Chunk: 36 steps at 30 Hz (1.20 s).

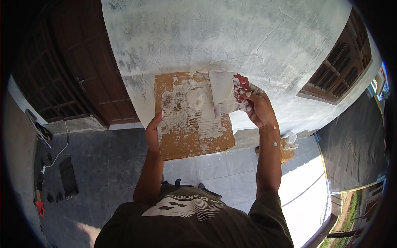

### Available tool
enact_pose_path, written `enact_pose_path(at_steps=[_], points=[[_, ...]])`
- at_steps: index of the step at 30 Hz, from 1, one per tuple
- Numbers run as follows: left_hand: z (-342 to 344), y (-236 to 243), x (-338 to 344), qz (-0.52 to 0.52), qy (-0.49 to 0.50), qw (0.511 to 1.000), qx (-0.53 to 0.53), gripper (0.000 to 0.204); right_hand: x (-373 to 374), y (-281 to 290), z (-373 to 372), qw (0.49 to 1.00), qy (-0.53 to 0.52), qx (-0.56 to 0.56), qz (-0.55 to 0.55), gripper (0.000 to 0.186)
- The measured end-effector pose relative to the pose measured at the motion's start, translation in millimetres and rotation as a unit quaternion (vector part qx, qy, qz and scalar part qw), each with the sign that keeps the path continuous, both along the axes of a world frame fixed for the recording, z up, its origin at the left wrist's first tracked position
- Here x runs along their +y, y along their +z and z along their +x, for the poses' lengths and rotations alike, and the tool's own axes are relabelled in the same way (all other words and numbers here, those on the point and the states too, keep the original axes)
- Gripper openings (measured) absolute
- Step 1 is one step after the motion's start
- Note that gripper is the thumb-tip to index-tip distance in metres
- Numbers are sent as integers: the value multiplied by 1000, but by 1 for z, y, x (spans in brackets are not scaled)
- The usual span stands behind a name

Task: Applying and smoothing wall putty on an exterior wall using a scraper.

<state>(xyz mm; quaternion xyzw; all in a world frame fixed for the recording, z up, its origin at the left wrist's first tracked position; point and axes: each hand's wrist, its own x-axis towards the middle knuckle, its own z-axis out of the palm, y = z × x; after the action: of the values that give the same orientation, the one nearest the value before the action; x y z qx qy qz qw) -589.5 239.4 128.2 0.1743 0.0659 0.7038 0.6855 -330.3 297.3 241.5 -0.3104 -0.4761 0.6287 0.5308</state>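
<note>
My left hand [154, 134] grips the left edge of a brown cardboard sheet [173, 146], which is smeared with white putty [192, 99] and has torn, ridged patches. My right hand [258, 105] holds a wide, putty-coated scraper [224, 93] with a red handle part, its blade over or on the sheet's upper right; whether it touches cannot be told. White spots of putty dot my right hand and forearm. Behind the sheet is a cracked, patchy white-grey wall [215, 33].
Brown doors [89, 62] stand at the left, a brown window [335, 62] at the right. A bag [287, 151] with white material lies by the wall's foot. A white cable [62, 153], dark mat [68, 175] and small items lie on grey tiles. Dark sheeting [347, 144] covers the far right.
</note>
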Motion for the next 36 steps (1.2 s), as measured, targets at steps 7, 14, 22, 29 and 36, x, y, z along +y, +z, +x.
enact_pose_path(at_steps=[7,14,22,29,36], points=[[156,-21,18,6,15,1000,10,37,30,-30,164,991,-43,-126,26,27],[218,-31,6,11,11,1000,7,37,25,-47,219,990,0,-140,18,29],[247,-32,1,13,14,1000,-10,38,22,-65,243,987,21,-158,19,30],[237,-33,18,2,7,1000,8,39,28,-63,228,990,40,-137,-20,30],[209,-35,16,-2,-6,1000,-17,40,25,-67,205,995,39,-42,-79,33]])
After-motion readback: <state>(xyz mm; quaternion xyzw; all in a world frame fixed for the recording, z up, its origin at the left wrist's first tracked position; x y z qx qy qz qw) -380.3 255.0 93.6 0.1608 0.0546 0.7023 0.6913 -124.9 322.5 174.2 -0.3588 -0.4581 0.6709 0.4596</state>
